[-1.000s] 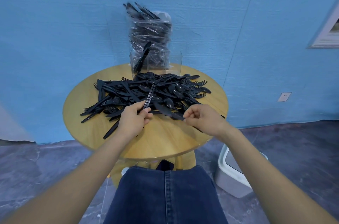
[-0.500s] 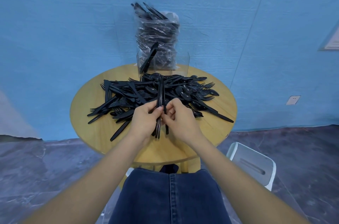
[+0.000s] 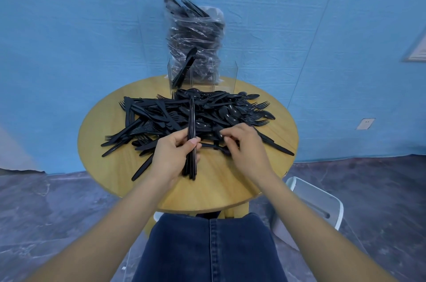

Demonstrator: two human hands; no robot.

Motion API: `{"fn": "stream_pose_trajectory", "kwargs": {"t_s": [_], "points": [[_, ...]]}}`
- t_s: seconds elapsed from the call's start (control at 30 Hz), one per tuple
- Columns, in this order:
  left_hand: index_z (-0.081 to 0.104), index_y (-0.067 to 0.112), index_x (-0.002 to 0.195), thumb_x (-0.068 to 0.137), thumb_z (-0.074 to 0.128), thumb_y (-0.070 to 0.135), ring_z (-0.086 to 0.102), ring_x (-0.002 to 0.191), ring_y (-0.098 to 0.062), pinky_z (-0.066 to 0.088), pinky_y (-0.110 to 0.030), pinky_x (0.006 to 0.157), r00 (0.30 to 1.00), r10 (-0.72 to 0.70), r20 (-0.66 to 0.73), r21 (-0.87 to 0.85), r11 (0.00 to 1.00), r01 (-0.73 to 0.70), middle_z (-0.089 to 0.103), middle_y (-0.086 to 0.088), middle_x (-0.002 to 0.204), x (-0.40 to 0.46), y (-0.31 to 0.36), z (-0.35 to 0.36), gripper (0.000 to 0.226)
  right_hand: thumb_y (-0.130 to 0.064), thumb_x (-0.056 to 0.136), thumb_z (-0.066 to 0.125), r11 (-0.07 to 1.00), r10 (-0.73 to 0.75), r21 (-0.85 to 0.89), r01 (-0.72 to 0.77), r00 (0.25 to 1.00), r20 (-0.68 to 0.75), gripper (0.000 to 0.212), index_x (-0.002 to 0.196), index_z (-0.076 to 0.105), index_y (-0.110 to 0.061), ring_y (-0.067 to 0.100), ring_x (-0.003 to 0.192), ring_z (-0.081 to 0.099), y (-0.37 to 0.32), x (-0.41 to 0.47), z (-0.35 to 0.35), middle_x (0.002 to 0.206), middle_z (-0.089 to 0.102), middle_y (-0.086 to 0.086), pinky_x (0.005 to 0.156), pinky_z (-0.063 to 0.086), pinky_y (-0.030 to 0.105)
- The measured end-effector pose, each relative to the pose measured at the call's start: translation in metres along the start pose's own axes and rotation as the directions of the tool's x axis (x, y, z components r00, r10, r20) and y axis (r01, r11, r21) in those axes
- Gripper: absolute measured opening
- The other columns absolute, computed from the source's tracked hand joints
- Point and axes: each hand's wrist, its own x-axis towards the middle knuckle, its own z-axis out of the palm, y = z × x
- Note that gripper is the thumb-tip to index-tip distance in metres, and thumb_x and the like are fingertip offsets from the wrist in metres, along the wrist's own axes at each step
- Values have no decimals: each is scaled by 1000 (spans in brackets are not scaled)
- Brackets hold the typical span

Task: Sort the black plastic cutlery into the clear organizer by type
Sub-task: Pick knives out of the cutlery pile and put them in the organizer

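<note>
Nearest to you is your lap in dark blue jeans (image 3: 212,249), and both bare forearms reach forward over it. A white chair (image 3: 315,203) stands low on your right, beside the round wooden bench (image 3: 110,166).

Your left hand (image 3: 171,157) grips a stacked bundle of black cutlery (image 3: 191,143), fingers and thumb curled round its handles; the bundle points straight away from you, its far ends lying over the heap. Your right hand (image 3: 245,145) is just beside it, the fingers (image 3: 227,139) curled and pinching at a single black spoon (image 3: 216,146) that lies crosswise at the near edge of the heap.

The heap of loose black plastic cutlery (image 3: 207,113) covers the middle of the bench: forks, spoons and knives crossed over one another, glossy, some handles sticking out toward the left and right rims.

Behind the heap, at the far edge of the bench, stands the clear organizer (image 3: 202,74) with upright see-through walls. A few black pieces (image 3: 185,67) lean in its left compartment. Right behind it rises a tall clear plastic bag (image 3: 196,34) stuffed with more black cutlery, against a blue wall (image 3: 69,28). A white wall socket (image 3: 365,124) sits low on the right.
</note>
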Motion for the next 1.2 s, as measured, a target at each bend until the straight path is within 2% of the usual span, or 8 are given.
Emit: {"fn": "stream_pose_trajectory", "kwargs": {"t_s": [0.13, 0.23, 0.4, 0.57, 0.73, 0.87, 1.03, 1.2], "points": [[62, 28, 95, 93, 53, 2, 66, 89, -12, 58, -30, 73, 1000, 13, 8, 32, 999, -13, 68, -3, 95, 0, -4, 0, 28, -17, 94, 53, 981, -21, -192, 36, 997, 79, 24, 115, 66, -16, 19, 102, 46, 18, -4, 2, 108, 60, 1, 89, 36, 27], [65, 28, 93, 92, 54, 4, 66, 85, -14, 57, -29, 77, 999, 42, 6, 94, 995, -42, 69, -4, 92, 1, -6, -2, 26, -18, 94, 54, 983, -129, -105, 150, 975, 181, 19, 103, 71, -16, 17, 93, 54, 13, -14, 7, 97, 64, -1, 88, 43, 35], [67, 21, 101, 92, 55, 6, 66, 78, -9, 54, -21, 75, 997, 78, -9, 156, 985, -76, 71, -1, 87, 4, -11, -3, 20, -13, 93, 55, 986, -141, -77, 146, 988, 64, 22, 110, 69, -15, 17, 95, 50, 11, -4, 10, 105, 63, -2, 83, 41, 34], [67, 27, 96, 92, 56, 9, 66, 80, -8, 53, -25, 80, 995, 102, -6, 141, 985, -100, 71, 1, 86, 1, -12, -4, 21, -19, 94, 54, 956, -38, -279, 89, 983, 181, 36, 129, 55, -25, 18, 112, 38, 16, 13, 15, 119, 46, -2, 90, 27, 30], [65, 34, 93, 92, 56, 9, 67, 89, -13, 53, -34, 89, 989, 147, 28, 159, 976, -150, 71, 0, 91, -3, -12, -6, 26, -2, 88, 55, 963, 4, -268, 11, 998, 56, 33, 115, 65, -18, 22, 107, 45, 19, 26, 13, 110, 52, 1, 87, 32, 30], [62, 38, 92, 92, 56, 10, 67, 89, -9, 52, -34, 91, 986, 161, 39, 181, 969, -166, 72, 4, 90, -4, -12, -5, 28, -16, 92, 55, 936, -38, -348, 57, 997, 62, 21, 104, 70, -24, 18, 102, 42, 15, 19, 9, 99, 49, -6, 83, 21, 28], [61, 40, 91, 93, 55, 11, 67, 88, -9, 53, -31, 89, 981, 188, 47, 207, 959, -193, 72, 4, 89, -5, -12, -4, 30, -34, 97, 47, 903, 49, -427, 44, 978, 204, 25, 110, 68, -27, 20, 108, 45, 5, 21, 10, 108, 58, -5, 90, 24, 35], [62, 40, 88, 94, 54, 10, 67, 85, -8, 54, -29, 86, 979, 200, 51, 206, 957, -206, 72, 3, 89, -5, -12, -5, 32, -33, 99, 45, 926, 51, -373, 56, 962, 270, 27, 104, 69, -25, 20, 103, 56, -7, 24, 16, 102, 69, -5, 92, 27, 37]]}}
